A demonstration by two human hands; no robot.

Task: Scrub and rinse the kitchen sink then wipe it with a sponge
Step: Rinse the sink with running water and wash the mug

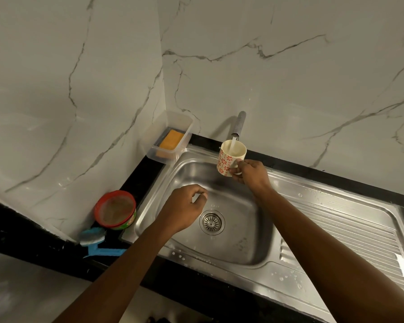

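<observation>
In the corner where two marble walls meet, a black bench carries a steel sink with a ribbed draining board to its right. The basin looks wet and free of foam, with drops scattered along its front rim, and the round drain sits bare at the bottom. My reading is that any scrubbing is behind or was light, and that rinsing is the step in hand; the final wipe with the sponge looks not yet done.

The sponge, orange, lies in a clear plastic box at the back left corner of the sink, untouched. On the bench to the left stand a red tub of what may be cleaning paste and, just in front of it, a blue scrub pad with a handle.

The right hand reaches across the basin and holds a flowered mug upright under the tap, its fingers pinching the handle while water runs into the mug. The left hand hovers above the basin near the drain, holding nothing, its fingers curled loosely inward with thumb and forefinger close together.
</observation>
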